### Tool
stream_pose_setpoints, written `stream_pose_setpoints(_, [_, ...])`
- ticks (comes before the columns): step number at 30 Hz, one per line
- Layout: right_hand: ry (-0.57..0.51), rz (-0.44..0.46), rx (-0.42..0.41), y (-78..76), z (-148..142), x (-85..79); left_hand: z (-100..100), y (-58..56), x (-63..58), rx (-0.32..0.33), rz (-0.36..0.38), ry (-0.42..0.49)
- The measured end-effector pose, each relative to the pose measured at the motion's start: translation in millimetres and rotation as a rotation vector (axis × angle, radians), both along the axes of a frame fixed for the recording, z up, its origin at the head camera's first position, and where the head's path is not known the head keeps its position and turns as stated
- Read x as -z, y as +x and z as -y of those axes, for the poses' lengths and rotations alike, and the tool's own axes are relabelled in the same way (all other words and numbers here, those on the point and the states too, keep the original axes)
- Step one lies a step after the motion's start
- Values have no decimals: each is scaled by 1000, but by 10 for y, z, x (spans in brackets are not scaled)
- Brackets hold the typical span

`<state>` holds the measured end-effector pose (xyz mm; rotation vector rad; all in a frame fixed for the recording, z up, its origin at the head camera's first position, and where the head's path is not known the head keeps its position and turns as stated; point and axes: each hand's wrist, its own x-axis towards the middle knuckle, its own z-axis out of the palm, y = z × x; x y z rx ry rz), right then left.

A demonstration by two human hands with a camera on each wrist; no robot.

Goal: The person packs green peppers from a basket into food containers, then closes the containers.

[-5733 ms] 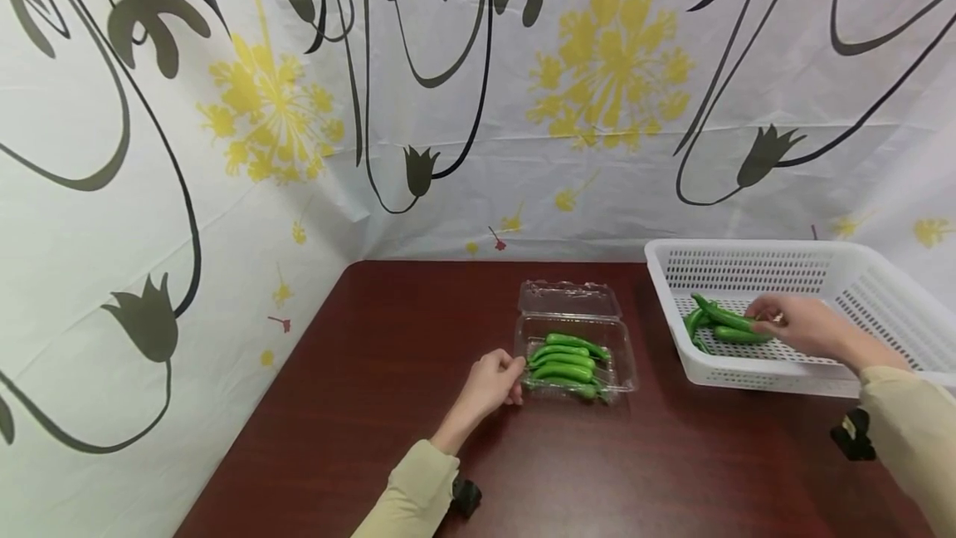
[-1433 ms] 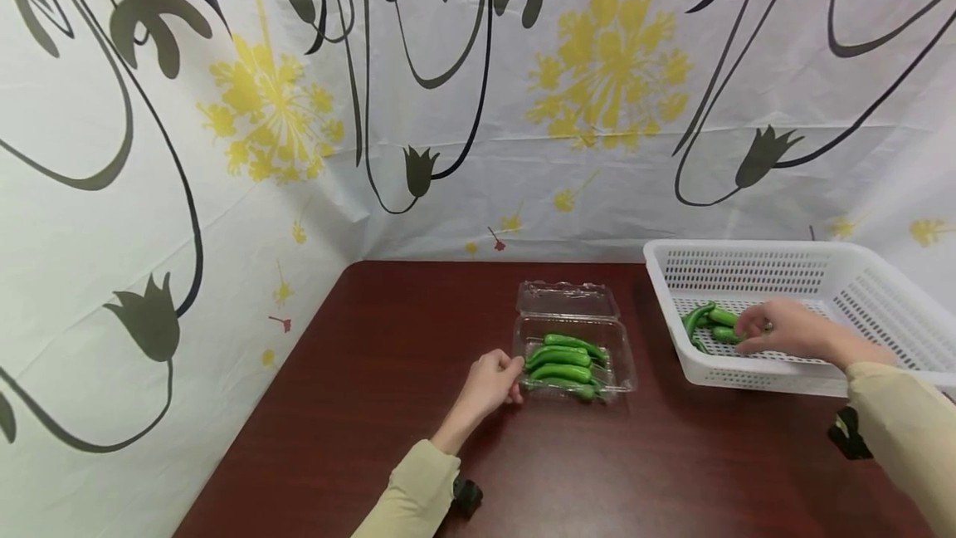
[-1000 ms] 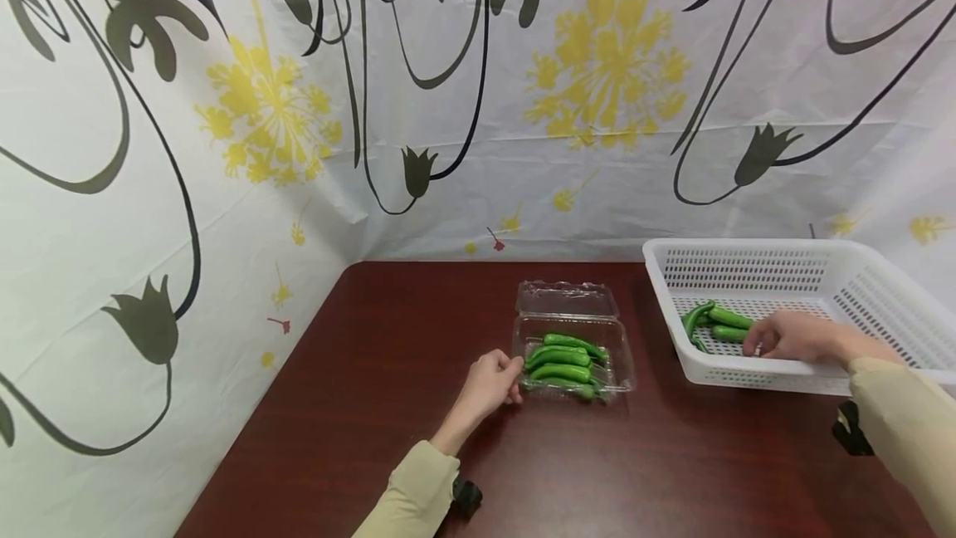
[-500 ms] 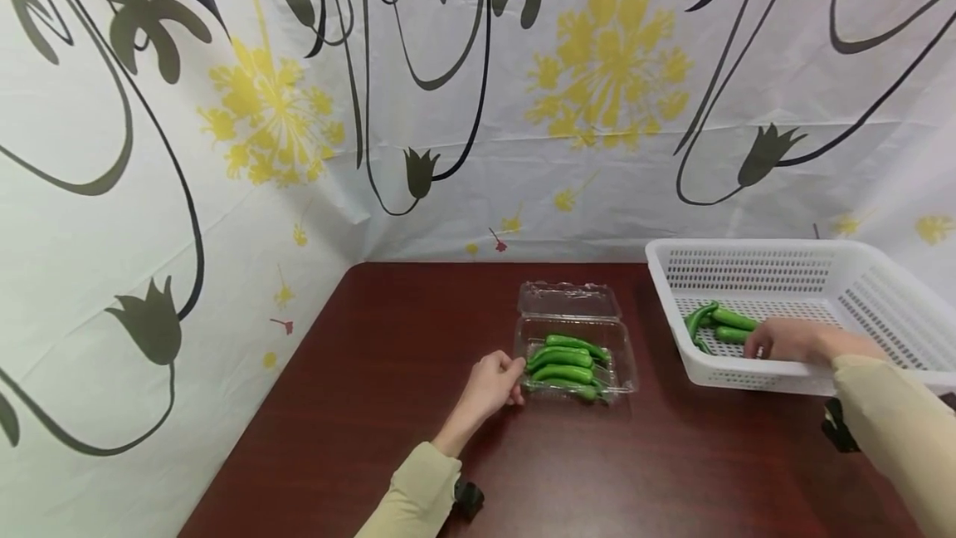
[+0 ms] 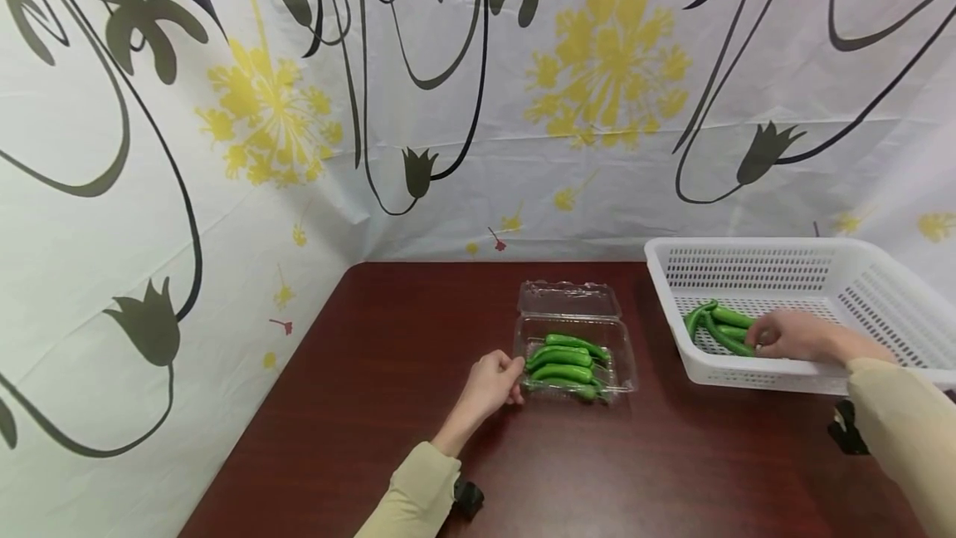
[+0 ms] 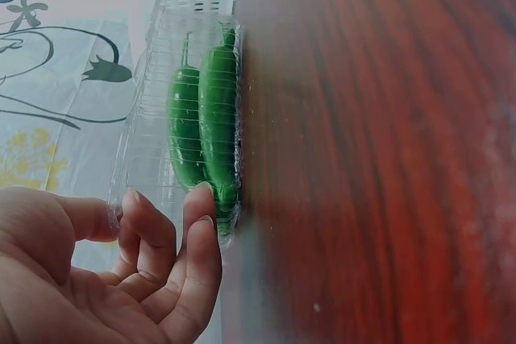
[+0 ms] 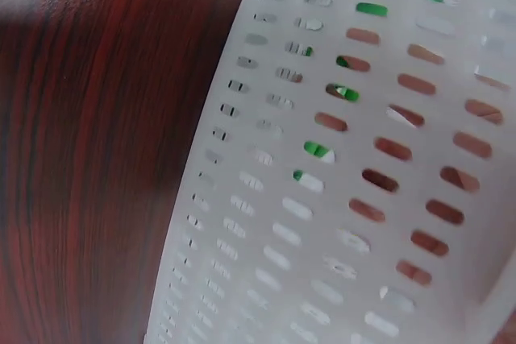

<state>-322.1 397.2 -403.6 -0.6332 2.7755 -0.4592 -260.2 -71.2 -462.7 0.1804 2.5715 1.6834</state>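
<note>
In the head view my left hand (image 5: 489,380) pinches the left rim of a clear plastic clamshell box (image 5: 627,359), its lid folded back. Thumb and index finger meet at the rim in the left wrist view, the other fingers curled beside the wall. Several green chili peppers (image 5: 560,358) lie side by side in the box. My right hand (image 5: 799,336) is inside a white perforated basket (image 5: 747,372), fingers curled on the near end of a curved green chili pepper (image 5: 723,339). In the right wrist view the basket wall (image 7: 322,215) mostly hides that hand.
Other green peppers (image 5: 693,318) lie at the left end of the basket, on its floor. Box and basket stand on a dark red-brown table (image 5: 418,314). A white floral-printed cloth (image 5: 463,106) hangs behind and at the left.
My right hand has dipped low into the basket and risen slightly; a curved pepper now shows at its fingertips. One pepper it held earliest is gone from there. The left hand stays still.
</note>
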Motion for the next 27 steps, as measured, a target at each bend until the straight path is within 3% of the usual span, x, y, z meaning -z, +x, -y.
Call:
stream_pose_setpoints(7, [-38, -141, 58, 101, -27, -68, -2, 9, 2, -2, -17, 7])
stream_pose_setpoints(14, [-60, -324, 48, 145, 86, -195, -8, 10, -7, -6, -14, 15])
stream_pose_setpoints(27, [-111, -448, -41, 217, 688, -431, -9, 7, -6, -5, -6, 20])
